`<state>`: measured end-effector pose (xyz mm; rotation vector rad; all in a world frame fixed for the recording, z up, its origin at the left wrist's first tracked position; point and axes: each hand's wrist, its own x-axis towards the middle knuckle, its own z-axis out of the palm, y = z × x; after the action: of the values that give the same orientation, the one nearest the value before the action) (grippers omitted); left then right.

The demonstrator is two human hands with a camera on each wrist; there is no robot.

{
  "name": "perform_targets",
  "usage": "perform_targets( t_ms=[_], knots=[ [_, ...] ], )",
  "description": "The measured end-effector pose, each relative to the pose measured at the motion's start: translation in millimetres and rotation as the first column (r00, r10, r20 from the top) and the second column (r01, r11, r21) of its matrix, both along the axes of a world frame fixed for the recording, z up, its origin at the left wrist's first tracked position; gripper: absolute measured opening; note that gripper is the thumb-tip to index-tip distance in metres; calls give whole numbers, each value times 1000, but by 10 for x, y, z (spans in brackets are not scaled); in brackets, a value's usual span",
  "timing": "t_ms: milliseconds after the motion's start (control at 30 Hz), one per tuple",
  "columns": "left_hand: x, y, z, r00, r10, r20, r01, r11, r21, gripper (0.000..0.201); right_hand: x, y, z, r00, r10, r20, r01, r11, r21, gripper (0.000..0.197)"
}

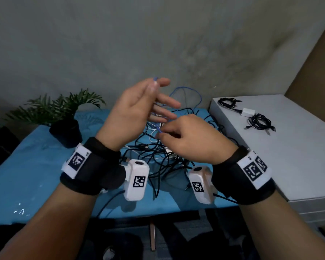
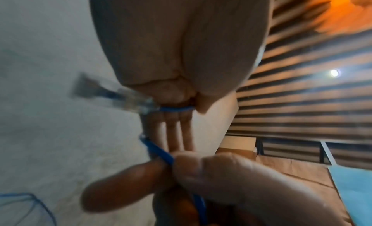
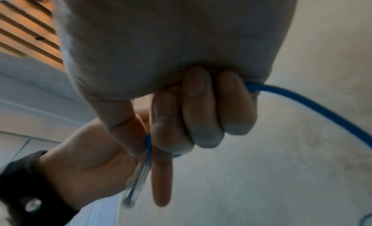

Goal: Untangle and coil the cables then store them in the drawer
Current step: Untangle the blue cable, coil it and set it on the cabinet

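Observation:
My left hand [image 1: 154,85] is raised above the table and pinches the end of a blue cable [image 1: 158,128] between thumb and forefinger, its other fingers straight. The cable's clear plug [image 2: 132,100] sticks out past the thumb. Lower and to the right, my right hand [image 1: 161,134] grips the same blue cable [image 3: 314,105] with curled fingers; a short length runs between the two hands. From the right hand the cable trails away in a loop. A tangle of black and white cables [image 1: 158,156] lies on the blue table [image 1: 36,175] beneath both hands.
A white drawer unit [image 1: 289,156] stands at the right, with two coiled black cables [image 1: 260,122] and a white adapter [image 1: 247,111] on top. A potted plant [image 1: 66,134] sits at the table's back left. A grey wall is close behind.

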<state>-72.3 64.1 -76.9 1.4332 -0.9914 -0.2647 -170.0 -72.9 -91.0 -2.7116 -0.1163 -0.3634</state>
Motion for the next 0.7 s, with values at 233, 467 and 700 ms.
perform_targets(
  t_ms=[233, 467, 700],
  knots=[
    [-66, 85, 75, 969, -214, 126, 159, 923, 350, 35, -196, -162, 291, 985, 165, 42, -169, 919, 355, 21],
    [-139, 131, 92, 827, -486, -283, 518, 854, 48, 40, -233, -415, 318, 962, 113, 249, -253, 715, 652, 13],
    [-193, 41, 164, 711, -588, -385, 490, 807, -329, 46, -2, -260, 109, 945, -81, 318, -166, 718, 676, 24]
  ],
)
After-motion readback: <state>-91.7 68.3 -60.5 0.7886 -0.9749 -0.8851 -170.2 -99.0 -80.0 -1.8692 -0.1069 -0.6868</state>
